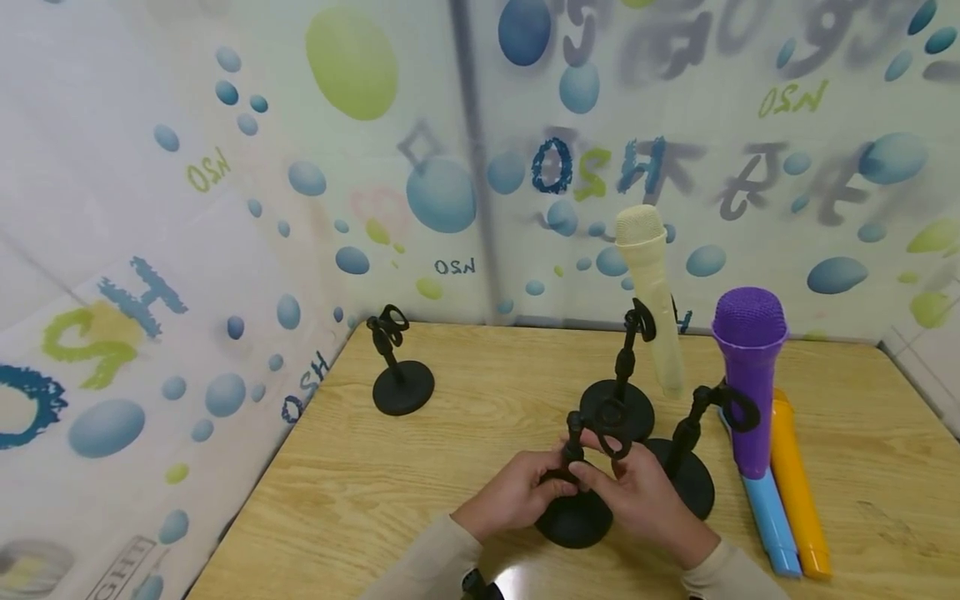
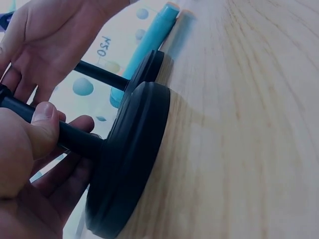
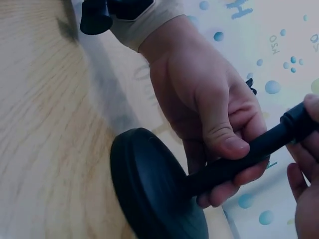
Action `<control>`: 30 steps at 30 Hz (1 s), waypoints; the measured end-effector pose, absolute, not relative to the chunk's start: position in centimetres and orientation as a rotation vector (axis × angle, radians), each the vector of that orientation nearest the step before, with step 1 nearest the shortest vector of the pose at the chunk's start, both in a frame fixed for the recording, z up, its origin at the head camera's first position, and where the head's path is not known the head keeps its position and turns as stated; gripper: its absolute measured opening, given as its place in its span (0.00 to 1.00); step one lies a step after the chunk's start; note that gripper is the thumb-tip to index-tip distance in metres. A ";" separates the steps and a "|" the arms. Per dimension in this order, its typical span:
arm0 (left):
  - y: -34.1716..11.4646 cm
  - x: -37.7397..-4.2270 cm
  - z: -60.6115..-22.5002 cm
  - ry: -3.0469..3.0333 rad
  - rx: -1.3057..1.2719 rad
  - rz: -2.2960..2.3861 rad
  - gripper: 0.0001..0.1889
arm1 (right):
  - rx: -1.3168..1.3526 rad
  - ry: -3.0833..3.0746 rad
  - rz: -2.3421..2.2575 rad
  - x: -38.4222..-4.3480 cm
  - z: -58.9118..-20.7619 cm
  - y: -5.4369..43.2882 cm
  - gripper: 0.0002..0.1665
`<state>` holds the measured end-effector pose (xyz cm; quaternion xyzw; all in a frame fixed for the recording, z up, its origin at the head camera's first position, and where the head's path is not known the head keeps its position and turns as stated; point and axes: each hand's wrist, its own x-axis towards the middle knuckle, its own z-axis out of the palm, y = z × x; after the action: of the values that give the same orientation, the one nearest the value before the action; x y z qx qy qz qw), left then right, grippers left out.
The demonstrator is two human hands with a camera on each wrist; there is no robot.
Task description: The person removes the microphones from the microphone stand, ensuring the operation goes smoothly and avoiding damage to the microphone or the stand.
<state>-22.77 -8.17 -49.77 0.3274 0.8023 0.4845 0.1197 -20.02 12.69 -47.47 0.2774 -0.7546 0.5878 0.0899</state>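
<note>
Both hands are on a black microphone stand (image 1: pixel 573 523) with a round base and a ring-shaped clip at its top. Low on the stem, the thumb and fingers of my left hand (image 1: pixel 513 493) pinch it, as the right wrist view also shows. My right hand (image 1: pixel 651 498) holds the same stem higher up, thumb against it, just under the clip. The stand's base (image 2: pixel 132 154) is down at the wooden table in the left wrist view. No microphone is in this clip. Part of the right hand is cut off in the right wrist view.
Behind, a stand (image 1: pixel 617 410) holds a cream microphone (image 1: pixel 654 292). At right, another stand (image 1: pixel 688 475) holds a purple microphone (image 1: pixel 750 358). Blue (image 1: pixel 772 521) and orange (image 1: pixel 799 492) microphones lie beside it. A stand without a microphone (image 1: pixel 403 387) is back left. Patterned curtains (image 1: pixel 375 208) border the table.
</note>
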 end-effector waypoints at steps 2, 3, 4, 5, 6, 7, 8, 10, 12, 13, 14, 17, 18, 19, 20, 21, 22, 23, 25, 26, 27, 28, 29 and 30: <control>-8.1 -22.8 -49.8 2.339 0.969 1.419 0.09 | 0.906 -2.211 1.803 -20.1 -47.7 12.9 0.24; -8.1 -22.8 -49.8 2.337 0.970 1.421 0.09 | 0.938 -2.190 1.833 -20.1 -47.8 13.0 0.25; -8.1 -22.7 -49.8 2.342 0.967 1.421 0.09 | 0.959 -2.174 1.874 -20.1 -47.9 13.0 0.26; -8.1 -22.7 -49.8 2.346 0.957 1.422 0.08 | 0.967 -2.158 1.914 -20.1 -47.9 13.0 0.26; -8.1 -22.7 -49.8 2.348 0.945 1.422 0.09 | 0.958 -2.144 1.958 -20.1 -47.9 12.9 0.27; -8.2 -22.7 -49.8 2.353 0.936 1.419 0.09 | 0.935 -2.139 1.982 -20.0 -47.9 12.7 0.27; -8.2 -22.7 -49.7 2.358 0.932 1.413 0.08 | 0.893 -2.145 1.995 -20.0 -47.9 12.6 0.27; -8.3 -22.7 -49.8 2.371 0.929 1.402 0.09 | 0.786 -2.162 2.002 -19.8 -47.8 12.2 0.28; -8.4 -22.7 -49.8 2.375 0.936 1.397 0.09 | 0.676 -2.180 1.979 -19.6 -47.6 11.8 0.26; -8.4 -22.7 -49.8 2.380 0.945 1.394 0.09 | 0.629 -2.185 1.967 -19.5 -47.5 11.6 0.23; -8.4 -22.7 -49.8 2.381 0.950 1.392 0.08 | 0.585 -2.194 1.953 -19.5 -47.4 11.4 0.21; -8.3 -22.7 -49.8 2.370 0.947 1.401 0.09 | 0.499 -2.205 1.943 -19.3 -47.1 11.3 0.15; -8.2 -22.7 -49.8 2.366 0.942 1.404 0.09 | 0.484 -2.210 1.946 -19.2 -47.1 11.3 0.15; -8.2 -22.7 -49.8 2.363 0.938 1.405 0.09 | 0.477 -2.213 1.945 -19.2 -47.1 11.4 0.15; -8.2 -22.7 -49.8 2.361 0.932 1.407 0.09 | 0.476 -2.218 1.949 -19.2 -47.1 11.5 0.16; -8.2 -22.7 -49.8 2.359 0.927 1.409 0.09 | 0.482 -2.220 1.959 -19.2 -47.2 11.6 0.17; -8.2 -22.7 -49.8 2.356 0.922 1.411 0.09 | 0.497 -2.218 1.968 -19.2 -47.2 11.7 0.18; -8.2 -22.7 -49.8 2.354 0.920 1.414 0.09 | 0.521 -2.215 1.978 -19.2 -47.3 11.9 0.19; -8.2 -22.7 -49.8 2.349 0.919 1.418 0.09 | 0.590 -2.201 1.991 -19.3 -47.5 12.2 0.20; -8.2 -22.7 -49.8 2.349 0.925 1.419 0.09 | 0.633 -2.191 1.998 -19.3 -47.5 12.3 0.21; -8.2 -22.7 -49.8 2.347 0.926 1.420 0.09 | 0.682 -2.176 2.010 -19.4 -47.6 12.4 0.21; -8.2 -22.7 -49.8 2.347 0.929 1.421 0.09 | 0.734 -2.159 2.018 -19.5 -47.7 12.5 0.21; -8.2 -22.7 -49.7 2.352 0.935 1.419 0.09 | 0.783 -2.144 2.026 -19.5 -47.7 12.6 0.22; -8.2 -22.7 -49.7 2.354 0.933 1.418 0.09 | 0.824 -2.133 2.033 -19.6 -47.7 12.6 0.22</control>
<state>-22.68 -8.23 -49.71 0.3193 0.8052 0.4852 0.1193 -19.60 12.61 -47.74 0.2691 -0.6966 0.6638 0.0411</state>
